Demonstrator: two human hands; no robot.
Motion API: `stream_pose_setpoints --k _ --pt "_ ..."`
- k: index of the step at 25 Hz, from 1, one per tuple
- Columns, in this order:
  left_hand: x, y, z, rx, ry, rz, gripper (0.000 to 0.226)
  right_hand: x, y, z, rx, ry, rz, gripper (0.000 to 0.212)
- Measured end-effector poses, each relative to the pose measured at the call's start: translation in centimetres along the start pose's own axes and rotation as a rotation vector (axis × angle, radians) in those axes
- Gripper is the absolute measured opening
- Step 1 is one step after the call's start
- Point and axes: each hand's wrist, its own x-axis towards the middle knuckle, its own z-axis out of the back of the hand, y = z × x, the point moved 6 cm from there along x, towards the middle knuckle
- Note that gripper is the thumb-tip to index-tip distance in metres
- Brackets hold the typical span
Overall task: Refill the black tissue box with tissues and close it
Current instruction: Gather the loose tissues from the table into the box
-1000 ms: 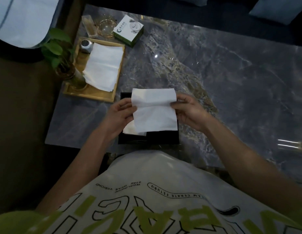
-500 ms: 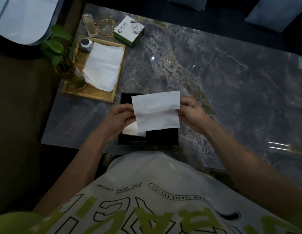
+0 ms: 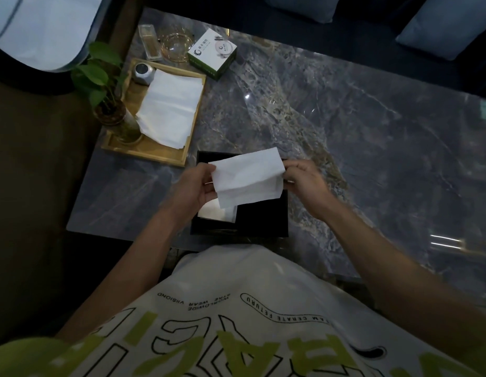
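Holding one white tissue (image 3: pixel 247 178) just above the open black tissue box (image 3: pixel 261 219): left hand (image 3: pixel 194 186) fingers pinch its left edge, right hand (image 3: pixel 304 180) fingers pinch its right edge. Box sits on the marble surface (image 3: pixel 345 131); a few folded tissues (image 3: pixel 218 213) lie inside, left part. Spare stack (image 3: pixel 170 104) on the gold tray (image 3: pixel 144 152), beyond-left of the box. Risk: thin sheet tears if pulled taut, or lands crumpled over the box wall and blocks closing.

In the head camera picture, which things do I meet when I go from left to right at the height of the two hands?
left hand → white tissue → right hand. The black tissue box lies under all three, so I leave it out.
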Motion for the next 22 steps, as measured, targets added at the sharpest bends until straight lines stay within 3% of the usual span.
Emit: stream_pose_setpoints --k 5,11,15,18,22 --pt "-0.3 -1.3 -0.2 0.123 -0.023 -0.122 0.035 0.2 0.9 -0.3 0.014 0.033 0.047 0.040" --pt "-1.4 -4.0 -0.7 0.576 0.027 -0.577 0.044 0.5 2.5 0.0 -0.139 0.029 0.204 0.036" --pt "-1.6 -4.5 -1.4 0.476 0.033 -0.544 0.040 0.9 3.0 0.0 -0.089 0.008 0.175 0.038" --pt "-1.6 -4.4 -1.6 0.577 0.029 -0.520 0.014 0.8 3.3 -0.2 -0.185 0.025 0.244 0.016" --pt "-1.2 -3.2 -2.2 0.682 0.124 -0.376 0.049 0.9 3.0 -1.3 -0.309 0.169 0.254 0.019"
